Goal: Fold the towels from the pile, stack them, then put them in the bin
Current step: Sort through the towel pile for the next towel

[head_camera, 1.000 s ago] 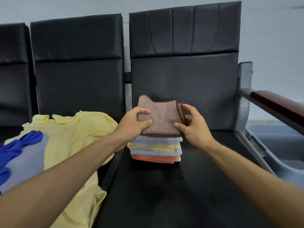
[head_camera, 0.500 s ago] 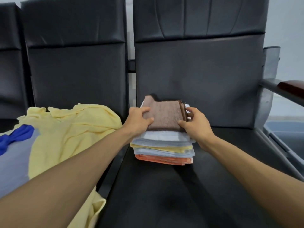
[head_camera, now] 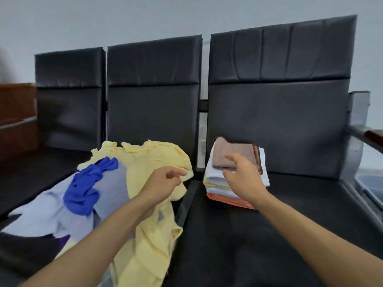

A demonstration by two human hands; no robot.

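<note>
Left grip (head_camera: 163, 183) loose, empty, over yellow towel (head_camera: 149, 158) on pile (head_camera: 107, 195), middle seat (head_camera: 153, 112). Right grip (head_camera: 243, 179) relaxed, empty, partly hiding folded stack (head_camera: 215, 181) on right seat (head_camera: 290, 224). Armrest (head_camera: 373, 136) between stack and bin (head_camera: 371, 189).

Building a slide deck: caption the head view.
Left hand at crumpled yellow towels; right hand at folded brown-topped towel stack.

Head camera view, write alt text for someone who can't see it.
A person's left hand hovers over a loose pile of towels while the right hand hovers over a stack of folded towels, brown towel on top, on a black seat.
</note>
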